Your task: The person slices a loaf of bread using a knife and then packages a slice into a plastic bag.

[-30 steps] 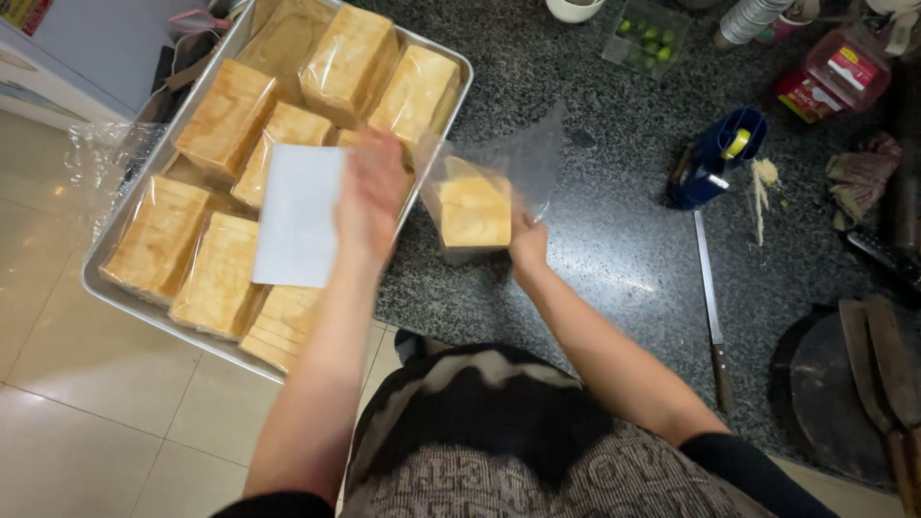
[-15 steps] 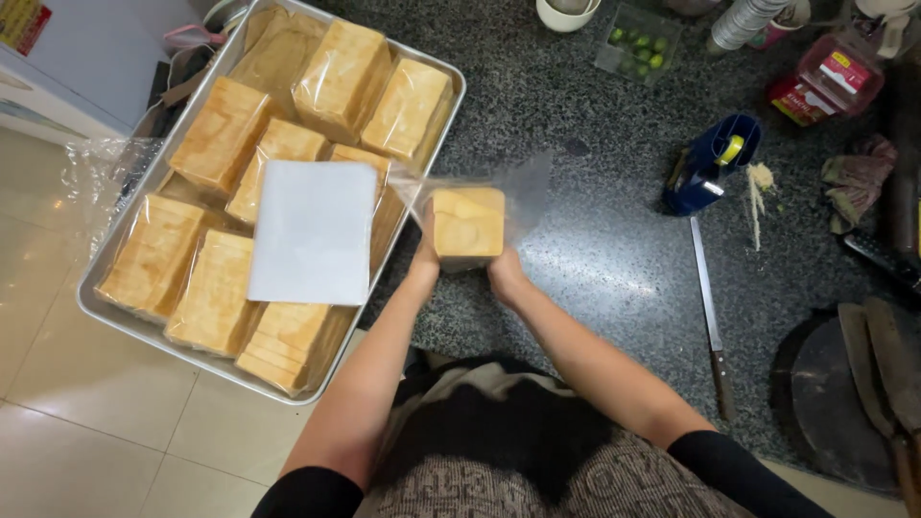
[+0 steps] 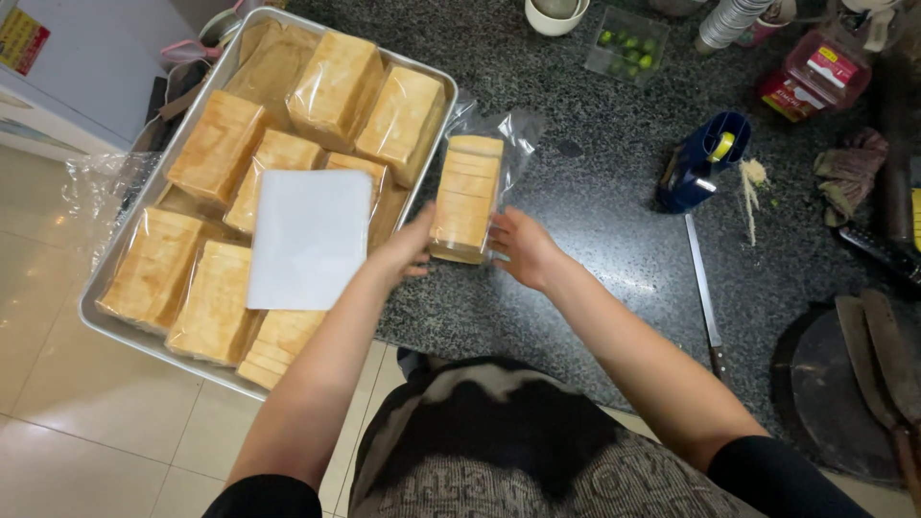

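A sliced loaf in a clear plastic bag [image 3: 467, 197] lies lengthwise on the dark speckled counter [image 3: 614, 249], just right of a metal tray [image 3: 125, 321]. My left hand [image 3: 408, 251] grips its near left corner. My right hand [image 3: 521, 247] presses against its near right side. The bag's open end points away from me. The tray holds several bagged sliced loaves [image 3: 336, 86], and a white sheet [image 3: 309, 237] lies on top of them.
A blue tape dispenser [image 3: 698, 163] and a long knife [image 3: 703, 293] lie right of the loaf. Farther right are a round dark board with a cleaver [image 3: 878, 374], a cloth [image 3: 849, 177] and a red container [image 3: 815, 72]. A bowl [image 3: 556, 14] and a box of green fruits [image 3: 628, 48] sit at the far edge.
The bagged loaf, held up on end between both hands, has been laid down lengthwise on the counter. My left hand earlier came off the tray to the loaf.
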